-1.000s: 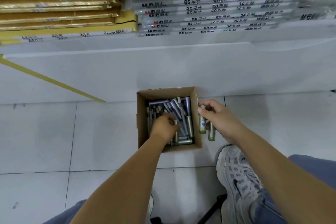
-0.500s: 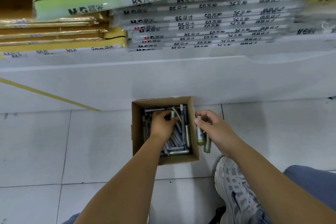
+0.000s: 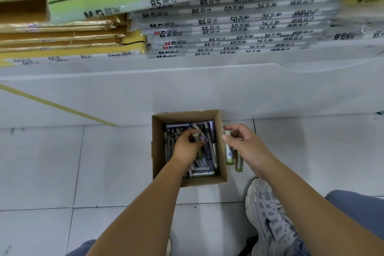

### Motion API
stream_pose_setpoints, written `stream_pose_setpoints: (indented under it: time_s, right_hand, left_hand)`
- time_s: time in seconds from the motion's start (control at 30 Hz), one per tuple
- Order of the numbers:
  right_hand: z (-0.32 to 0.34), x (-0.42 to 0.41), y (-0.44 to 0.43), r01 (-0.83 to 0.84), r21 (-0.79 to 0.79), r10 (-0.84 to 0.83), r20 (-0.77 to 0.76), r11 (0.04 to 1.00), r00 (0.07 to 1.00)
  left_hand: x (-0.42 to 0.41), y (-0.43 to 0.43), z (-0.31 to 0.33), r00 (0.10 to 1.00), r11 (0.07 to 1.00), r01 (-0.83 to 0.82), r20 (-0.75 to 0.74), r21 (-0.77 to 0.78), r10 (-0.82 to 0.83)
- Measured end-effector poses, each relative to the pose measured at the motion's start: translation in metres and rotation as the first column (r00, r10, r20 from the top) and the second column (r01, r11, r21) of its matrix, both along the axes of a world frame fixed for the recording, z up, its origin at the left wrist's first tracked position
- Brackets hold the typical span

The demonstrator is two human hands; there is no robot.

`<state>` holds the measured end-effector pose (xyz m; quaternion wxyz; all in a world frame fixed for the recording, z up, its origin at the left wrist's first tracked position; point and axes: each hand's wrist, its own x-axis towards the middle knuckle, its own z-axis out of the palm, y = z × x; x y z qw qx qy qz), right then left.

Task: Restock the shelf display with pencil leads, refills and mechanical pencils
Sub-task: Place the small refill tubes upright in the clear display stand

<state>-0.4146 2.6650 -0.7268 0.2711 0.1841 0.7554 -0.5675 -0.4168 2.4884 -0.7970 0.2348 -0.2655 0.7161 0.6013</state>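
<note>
A small open cardboard box [image 3: 158, 151] stands on the floor tiles against the white shelf base. It holds several purple and pale green lead tubes [image 3: 209, 151]. My left hand [image 3: 186, 146] is inside the box, fingers curled round a green tube and a purple tube [image 3: 199, 138]. My right hand [image 3: 247, 145] hovers just outside the box's right wall and grips two pale green tubes [image 3: 230, 153] that hang downward.
Above the white shelf base [image 3: 187, 93], stacks of wrapped loose-leaf paper packs [image 3: 239, 23] and yellow packs [image 3: 62, 37] fill the lowest shelf. A white sneaker [image 3: 268, 214] stands on the tiles right of the box. A strip of yellow tape [image 3: 56, 106] crosses the base at left.
My left hand has closed on tubes in the box and lifted them slightly. My right hand stays beside the box with its tubes. The view tilted up a little.
</note>
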Motion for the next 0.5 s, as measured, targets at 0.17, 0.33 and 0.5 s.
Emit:
stream_pose_setpoints:
  time_s: [0.17,0.33,0.5]
  right_hand:
    - [0.026,-0.007,-0.006,-0.011,-0.017,0.009,-0.124,1.0,0.992]
    - [0.067,-0.01,-0.025,-0.226,0.042,0.229,-0.239,0.973,0.944]
    - [0.102,0.003,-0.048,-0.315,0.045,0.314,-0.293,0.948,0.903]
  left_hand:
    - [0.008,-0.018,0.047,0.987,0.954,-0.152,-0.011,0.257,0.16]
    - [0.012,-0.037,0.106,0.944,0.835,-0.189,-0.138,0.516,0.3]
    - [0.026,-0.051,0.166,0.911,0.869,-0.127,-0.29,0.478,0.293]
